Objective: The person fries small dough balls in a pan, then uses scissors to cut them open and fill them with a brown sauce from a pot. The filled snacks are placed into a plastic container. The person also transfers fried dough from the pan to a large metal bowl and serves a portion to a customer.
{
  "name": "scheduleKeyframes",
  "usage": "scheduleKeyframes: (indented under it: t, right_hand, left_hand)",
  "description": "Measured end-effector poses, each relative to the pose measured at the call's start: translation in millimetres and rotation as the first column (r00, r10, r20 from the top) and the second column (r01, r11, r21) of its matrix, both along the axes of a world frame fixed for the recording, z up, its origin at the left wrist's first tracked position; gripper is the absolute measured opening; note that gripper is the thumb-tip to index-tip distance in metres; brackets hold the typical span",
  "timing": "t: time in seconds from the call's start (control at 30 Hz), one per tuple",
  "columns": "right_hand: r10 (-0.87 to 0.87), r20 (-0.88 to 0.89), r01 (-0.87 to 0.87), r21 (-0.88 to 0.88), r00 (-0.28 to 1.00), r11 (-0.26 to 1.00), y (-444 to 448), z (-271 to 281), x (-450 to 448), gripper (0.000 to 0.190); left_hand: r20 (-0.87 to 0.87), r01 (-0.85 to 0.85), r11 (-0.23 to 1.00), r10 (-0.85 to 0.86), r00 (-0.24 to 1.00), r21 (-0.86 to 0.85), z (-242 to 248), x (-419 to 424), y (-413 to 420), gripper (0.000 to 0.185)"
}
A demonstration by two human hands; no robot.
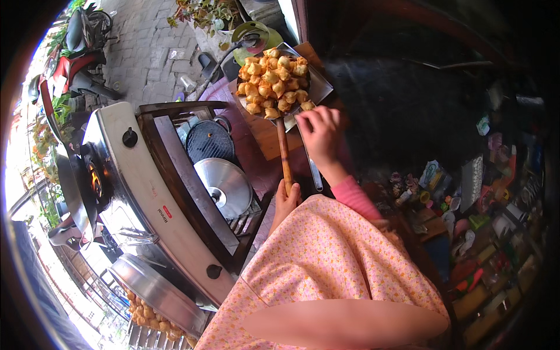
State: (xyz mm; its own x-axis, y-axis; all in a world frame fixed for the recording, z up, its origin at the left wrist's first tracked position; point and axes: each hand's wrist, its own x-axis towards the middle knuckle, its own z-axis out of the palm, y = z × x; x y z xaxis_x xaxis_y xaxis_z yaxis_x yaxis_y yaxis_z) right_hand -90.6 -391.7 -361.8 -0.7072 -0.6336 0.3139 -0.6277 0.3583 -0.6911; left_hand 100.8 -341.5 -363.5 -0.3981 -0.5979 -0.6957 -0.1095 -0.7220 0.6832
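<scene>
Fried dough pieces, golden brown point(273, 81), are heaped on a round strainer with a wooden handle point(284, 153). My left hand point(286, 199) is closed around the lower end of that handle. At the heap's lower right edge is my right hand point(321, 127), its fingers bent close beside one fried piece point(307, 105); whether they grip it is hidden. Beneath the strainer lies a square metal tray point(321, 85) on a brown board point(267, 142). A metal utensil handle point(315, 175) extends below my right hand.
To the left, a gas stove point(144, 175) has a lit burner point(94, 179) under a wok point(72, 188). A metal lid point(225, 188) and a dark ridged pan point(210, 141) sit on the rack. More fried pieces point(153, 319) lie beside a large metal pan point(157, 288) at lower left.
</scene>
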Motion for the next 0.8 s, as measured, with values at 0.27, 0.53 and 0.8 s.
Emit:
scheduleKeyframes:
  t: [0.27, 0.53, 0.8]
  right_hand:
    - [-0.268, 0.620, 0.109, 0.282, 0.737, 0.953, 126.1, -69.8, 39.4, 0.022]
    - [-0.305, 0.921, 0.116, 0.284, 0.243, 0.952, 152.1, -104.6, 87.0, 0.035]
    - [-0.279, 0.957, 0.166, 0.263, 0.083, 0.951, 152.2, -104.4, 74.5, 0.030]
  left_hand:
    - [0.019, 0.085, 0.996, -0.085, 0.996, 0.002, -3.4, -10.7, -0.9, 0.014]
    - [0.014, 0.122, 0.993, -0.122, 0.992, -0.005, -18.5, -6.2, -3.6, 0.017]
    - [-0.004, 0.144, 0.987, -0.144, 0.990, 0.071, -31.6, -9.3, -3.7, 0.020]
